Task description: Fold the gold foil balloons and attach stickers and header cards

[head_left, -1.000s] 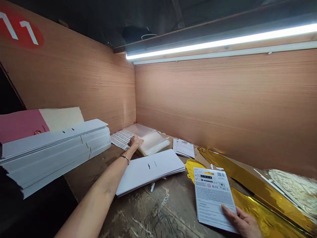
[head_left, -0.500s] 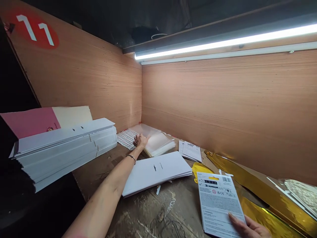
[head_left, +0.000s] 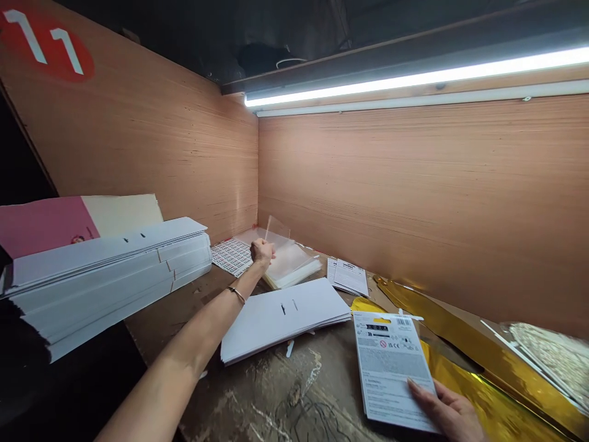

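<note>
My left hand (head_left: pixel 262 253) is closed at the edge of a stack of clear plastic bags (head_left: pixel 289 264), and one clear sheet (head_left: pixel 277 228) stands up just behind the fist. A thin bracelet (head_left: pixel 236 294) circles that wrist. My right hand (head_left: pixel 446 410) grips the lower edge of a white printed card (head_left: pixel 389 368) with a barcode, small warning symbols and a yellow patch, and the card hides the things beneath it. A sheet of small printed labels (head_left: pixel 231 256) lies just left of my left hand.
A white flat-folded card stack (head_left: pixel 285 325) lies under my left forearm's reach. Taller white stacks (head_left: pixel 101 276) and a pink-and-cream board (head_left: pixel 78 221) stand at left. Papers (head_left: pixel 348 277), gold foil (head_left: pixel 478 368) and a silvery package (head_left: pixel 552 359) lie at right, against plywood walls.
My left hand has closed from spread fingers into a fist and risen slightly, and a clear sheet now stands up behind it. The white card in my right hand has tilted slightly.
</note>
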The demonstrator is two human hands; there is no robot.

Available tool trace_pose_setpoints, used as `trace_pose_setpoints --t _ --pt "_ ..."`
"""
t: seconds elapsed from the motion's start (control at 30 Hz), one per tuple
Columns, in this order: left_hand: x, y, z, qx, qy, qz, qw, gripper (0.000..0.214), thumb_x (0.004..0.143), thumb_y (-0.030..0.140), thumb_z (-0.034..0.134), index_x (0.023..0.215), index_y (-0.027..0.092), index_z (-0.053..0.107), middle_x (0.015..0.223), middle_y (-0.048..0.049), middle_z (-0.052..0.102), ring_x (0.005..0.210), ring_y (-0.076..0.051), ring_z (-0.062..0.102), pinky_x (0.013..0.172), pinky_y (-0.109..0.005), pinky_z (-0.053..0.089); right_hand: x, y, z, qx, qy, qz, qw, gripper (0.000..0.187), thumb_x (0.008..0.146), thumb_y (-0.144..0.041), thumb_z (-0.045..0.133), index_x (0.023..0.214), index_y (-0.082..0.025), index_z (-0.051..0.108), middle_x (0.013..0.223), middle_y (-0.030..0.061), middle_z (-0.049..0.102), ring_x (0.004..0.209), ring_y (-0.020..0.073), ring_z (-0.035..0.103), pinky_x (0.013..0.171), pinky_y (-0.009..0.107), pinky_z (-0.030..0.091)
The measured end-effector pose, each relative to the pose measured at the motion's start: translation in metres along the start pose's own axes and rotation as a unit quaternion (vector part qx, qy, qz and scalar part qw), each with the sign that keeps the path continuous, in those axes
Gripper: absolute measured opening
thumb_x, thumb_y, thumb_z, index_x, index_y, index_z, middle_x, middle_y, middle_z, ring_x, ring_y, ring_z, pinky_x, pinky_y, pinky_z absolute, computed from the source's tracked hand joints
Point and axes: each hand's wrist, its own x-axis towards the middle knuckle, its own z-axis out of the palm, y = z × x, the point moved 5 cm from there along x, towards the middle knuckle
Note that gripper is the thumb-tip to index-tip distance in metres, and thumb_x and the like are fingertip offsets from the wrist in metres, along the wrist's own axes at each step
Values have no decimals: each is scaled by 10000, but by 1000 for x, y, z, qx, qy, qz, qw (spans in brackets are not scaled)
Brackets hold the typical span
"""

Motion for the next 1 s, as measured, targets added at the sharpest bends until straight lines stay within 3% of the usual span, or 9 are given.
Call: trace_pose_setpoints --t 0.07,0.17,0.27,0.33,0.43,0.57,0.73,0.87,1.0 --pt "-26 12 16 -57 -71 -6 996 116 769 157 472 859 120 536 764 -75 656 611 -176 637 507 -277 498 -2 -10 -5 27 1 -13 1000 415 569 -434 704 854 -133 680 737 91 689 660 257 638 595 328 514" --pt "-86 17 51 -146 -201 -28 968 32 742 105 509 774 110 510 714 -64 646 603 -175 639 514 -296 527 -12 -31 -16 57 18 -46 997 343 581 -365 725 831 -135 675 745 84 687 635 223 632 595 313 511" --pt "-158 9 91 -278 -336 -108 893 19 751 92 502 740 102 491 625 -63 616 572 -208 637 474 -334 527 -29 -47 -33 50 47 -61 996 311 591 -340 725 823 -141 668 764 80 685 588 189 617 561 297 501" --pt "-200 -2 113 -299 -377 -154 863 30 751 79 500 733 97 485 563 -54 596 504 -204 622 430 -318 513 -43 -50 -44 36 52 -51 997 314 596 -337 721 830 -135 664 739 82 680 574 183 611 541 291 491" --pt "-242 -17 139 -294 -394 -199 848 52 742 92 538 732 96 487 500 -30 571 427 -173 593 392 -272 493 -61 -38 -54 -5 6 -6 1000 334 591 -335 716 835 -111 666 692 88 672 591 194 614 549 290 477" --pt "-266 -31 159 -295 -389 -228 842 134 697 140 630 726 89 509 471 -14 554 397 -161 578 376 -246 479 -80 -9 -51 -47 -86 63 993 355 584 -324 701 850 -91 667 743 102 675 635 209 624 572 288 465" --pt "-276 -34 160 -287 -404 -236 836 148 679 142 653 700 82 519 458 -17 546 386 -166 569 358 -256 475 -82 17 -38 -44 -127 96 986 283 563 -273 690 771 -81 675 725 106 681 620 210 628 566 280 461" --pt "-277 -32 154 -276 -433 -242 823 83 721 92 584 681 78 513 487 -43 567 404 -176 580 360 -262 474 -70 24 -37 -42 -126 100 986 283 555 -263 693 772 -81 675 735 104 683 617 198 626 574 273 458" --pt "-272 -33 146 -254 -430 -246 831 38 765 103 533 741 79 517 528 -72 599 410 -180 583 341 -245 448 -57 22 -51 -48 -53 73 995 281 540 -281 712 740 -89 666 678 83 676 566 180 608 530 263 437"
